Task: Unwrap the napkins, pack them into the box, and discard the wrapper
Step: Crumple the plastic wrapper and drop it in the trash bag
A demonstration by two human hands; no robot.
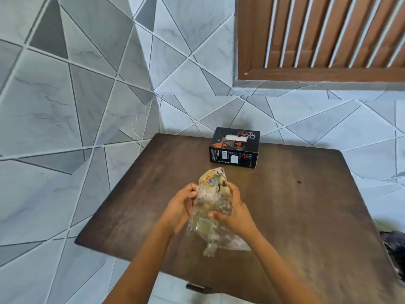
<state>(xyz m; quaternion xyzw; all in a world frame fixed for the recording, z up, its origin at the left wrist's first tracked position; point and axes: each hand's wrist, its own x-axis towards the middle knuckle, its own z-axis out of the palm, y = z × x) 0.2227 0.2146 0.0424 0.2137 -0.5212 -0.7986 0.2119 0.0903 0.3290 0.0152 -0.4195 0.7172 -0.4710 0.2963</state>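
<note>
On the left side of the scene, grey marbled tiles (65, 106) cut by pale diagonal lines fill the view from far to near, and they run on behind and under the table. Near the centre stands a dark brown wooden table (295, 216), its top scuffed and bearing one small dark spot toward the right.

Above the middle of the table, the left hand (179, 205) grips the left edge of a crumpled clear plastic wrapper (213, 202). Its fingers are curled inward and pressed together against the film, with the thumb closing on the same edge. The wrapper is held between both hands, raised off the tabletop; its printed upper part shows yellow, green and blue patches, and its loose lower end hangs down toward the near side of the table. Whether any napkins lie inside the wrapper cannot be told through the creased film.

The right hand (234, 207) holds the wrapper's right side. Its fingers are bent over the upper part of the film, and the thumb presses in lower down, so the plastic is pinched between them.

Farther off, slightly right of the hands and well apart from them, a black box (234, 150) with orange and grey triangles stands on the table's far edge. White napkin paper (236, 138) shows in the slot on its top.

At far right, a brown louvred window shutter (328, 34) is set in the wall.
</note>
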